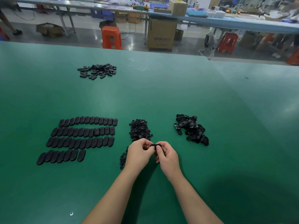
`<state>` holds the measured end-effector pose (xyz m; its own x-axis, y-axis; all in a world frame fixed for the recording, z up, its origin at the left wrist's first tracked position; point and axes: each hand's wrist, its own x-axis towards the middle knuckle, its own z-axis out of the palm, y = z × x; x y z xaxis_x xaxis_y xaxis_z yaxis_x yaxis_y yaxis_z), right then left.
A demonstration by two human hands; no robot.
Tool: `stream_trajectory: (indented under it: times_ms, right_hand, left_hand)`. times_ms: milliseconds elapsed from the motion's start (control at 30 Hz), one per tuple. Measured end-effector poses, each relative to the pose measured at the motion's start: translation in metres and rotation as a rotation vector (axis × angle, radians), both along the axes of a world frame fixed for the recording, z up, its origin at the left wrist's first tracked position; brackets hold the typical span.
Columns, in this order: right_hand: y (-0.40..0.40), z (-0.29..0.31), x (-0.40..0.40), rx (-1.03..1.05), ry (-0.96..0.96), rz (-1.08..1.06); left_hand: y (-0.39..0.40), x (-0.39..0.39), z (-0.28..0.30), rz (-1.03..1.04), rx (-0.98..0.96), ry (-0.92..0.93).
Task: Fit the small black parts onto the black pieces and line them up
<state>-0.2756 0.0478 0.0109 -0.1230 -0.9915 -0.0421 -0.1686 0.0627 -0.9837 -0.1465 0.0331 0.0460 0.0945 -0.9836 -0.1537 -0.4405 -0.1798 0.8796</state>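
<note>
Black piece (pixel 153 145) sits pinched between left hand (pixel 139 153) and right hand (pixel 167 156) fingers.

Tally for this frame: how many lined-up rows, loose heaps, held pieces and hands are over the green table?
lined-up rows: 4
loose heaps: 3
held piece: 1
hands, left hand and right hand: 2
Total: 10

A broad green desk (pixel 161 88) is seen in the foreground. Beyond it, a glossy grey floor (pixel 84 34) is occupied by orange stools (pixel 111 38), a tall cardboard box (pixel 161 34) and long blue-topped workbenches (pixel 234 23) loaded with cartons.
</note>
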Motion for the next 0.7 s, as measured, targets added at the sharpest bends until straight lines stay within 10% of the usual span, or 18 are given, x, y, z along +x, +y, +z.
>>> stream_trajectory:
  times_ms: [700]
  right_hand:
    - [-0.0022, -0.0052, -0.0012, -0.001, -0.043, -0.075]
  left_hand:
    - [0.0012, -0.0065, 0.0007, -0.105, -0.131, -0.137]
